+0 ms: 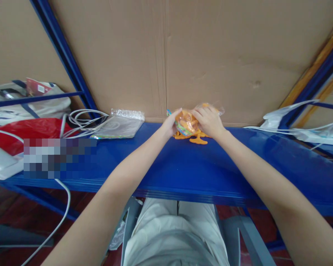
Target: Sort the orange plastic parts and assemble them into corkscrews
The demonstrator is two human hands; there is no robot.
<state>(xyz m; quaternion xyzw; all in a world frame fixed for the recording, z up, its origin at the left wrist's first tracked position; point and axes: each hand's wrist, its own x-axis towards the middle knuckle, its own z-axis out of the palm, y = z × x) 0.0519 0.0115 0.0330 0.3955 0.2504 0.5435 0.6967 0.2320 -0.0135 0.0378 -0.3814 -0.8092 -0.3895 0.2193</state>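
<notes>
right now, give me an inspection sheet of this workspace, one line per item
surface: blue table, bare in front of the hands
job's things: clear bag with orange pieces inside; loose orange pieces on the table below it
clutter: flat clear packet and red bag to the left; one patch there is pixelated
grippers: left hand grips the bag's left side; right hand curls over its right
cables: white cables bunched at left, one hanging past the front edge; more at right
surroundings: cardboard behind, blue frame, gray chair
</notes>
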